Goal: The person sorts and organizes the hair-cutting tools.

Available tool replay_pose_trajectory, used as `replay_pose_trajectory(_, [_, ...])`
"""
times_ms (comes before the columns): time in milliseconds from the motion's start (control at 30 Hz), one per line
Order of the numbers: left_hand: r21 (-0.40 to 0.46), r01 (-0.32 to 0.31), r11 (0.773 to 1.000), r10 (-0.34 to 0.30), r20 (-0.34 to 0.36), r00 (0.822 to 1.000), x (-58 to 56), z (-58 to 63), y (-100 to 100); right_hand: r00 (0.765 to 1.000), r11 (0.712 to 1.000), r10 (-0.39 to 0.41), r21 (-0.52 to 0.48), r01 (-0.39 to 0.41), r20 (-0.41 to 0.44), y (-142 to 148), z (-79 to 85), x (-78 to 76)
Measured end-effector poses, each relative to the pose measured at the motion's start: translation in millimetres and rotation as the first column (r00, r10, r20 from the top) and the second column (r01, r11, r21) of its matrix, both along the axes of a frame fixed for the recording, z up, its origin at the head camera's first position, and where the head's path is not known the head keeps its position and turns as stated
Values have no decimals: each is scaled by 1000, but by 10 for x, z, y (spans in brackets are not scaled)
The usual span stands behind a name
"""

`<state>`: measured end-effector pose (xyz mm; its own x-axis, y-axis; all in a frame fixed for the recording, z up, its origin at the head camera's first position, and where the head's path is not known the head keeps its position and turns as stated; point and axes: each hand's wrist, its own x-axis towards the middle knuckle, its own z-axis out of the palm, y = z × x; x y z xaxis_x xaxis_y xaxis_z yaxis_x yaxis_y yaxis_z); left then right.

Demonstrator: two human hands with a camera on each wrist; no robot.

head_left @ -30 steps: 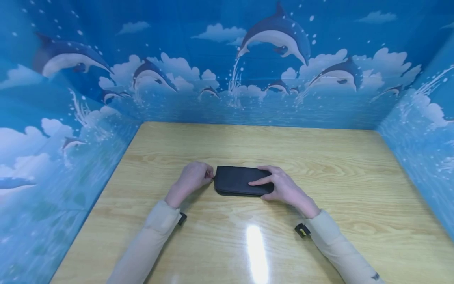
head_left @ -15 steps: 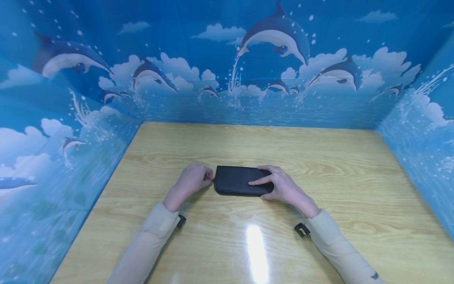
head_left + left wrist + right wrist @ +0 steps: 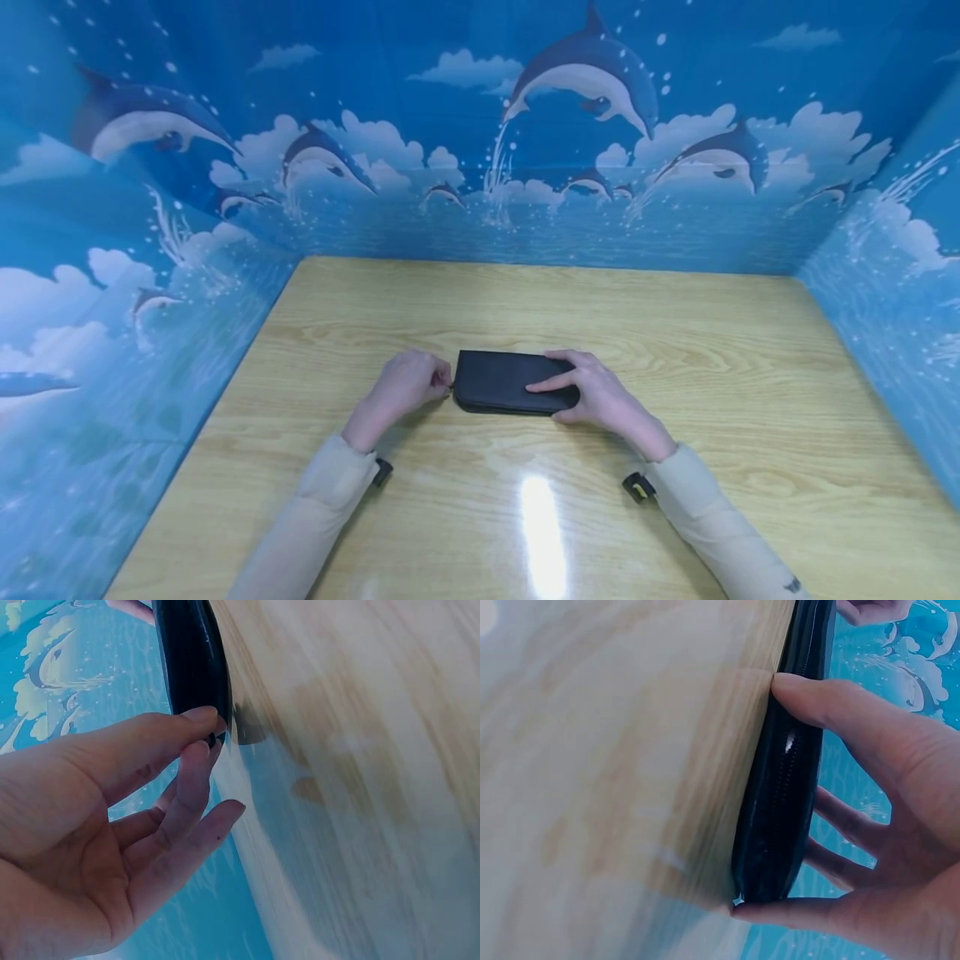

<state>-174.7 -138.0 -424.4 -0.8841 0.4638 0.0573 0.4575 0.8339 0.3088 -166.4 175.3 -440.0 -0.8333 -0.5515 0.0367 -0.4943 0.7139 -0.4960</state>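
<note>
A black zip wallet lies flat on the wooden table, its long side running left to right. At its left end my left hand pinches the small dark zipper pull between thumb and forefinger, the other fingers loosely bent. My right hand grips the wallet's right end, with the thumb on the near side and one finger laid across the top. In the right wrist view the zipper teeth run along the wallet's edge, past the right thumb.
The pale wood-grain table is bounded at the back and both sides by blue dolphin-print cloth. A bright light reflection shows on the tabletop in front of the wallet.
My left hand has shifted slightly toward me along the wallet's left end, still pinching the zipper pull. The right hand and the wallet have stayed in place.
</note>
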Motion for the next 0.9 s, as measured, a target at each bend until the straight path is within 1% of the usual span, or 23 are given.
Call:
replay_pose_trajectory(167, [17,2,1000,-2,1,1000,48,15,1,1000,1000,-2,1,2,6,-11,2,8])
replay_pose_trajectory(233, [27,9,1000,-9,-9,1000,62,16,-3,1000,1000,-1,4,1,1,-15,5,10])
replay_pose_trajectory(400, [43,15,999,-14,-6,1000,70,12,-9,1000,1000,-2,7,2,-3,-12,1,7])
replay_pose_trajectory(700, [14,53,999,-52,-17,998,90,-1,8,1000,1000,1,9,-1,1,-5,10,12])
replay_pose_trajectory(800, [6,60,998,-59,-21,998,98,-2,20,1000,1000,8,11,-8,-15,-1,6,11])
replay_pose_trajectory(900, [9,51,999,-51,-18,999,107,1,31,1000,1000,11,5,-11,-21,2,7,12])
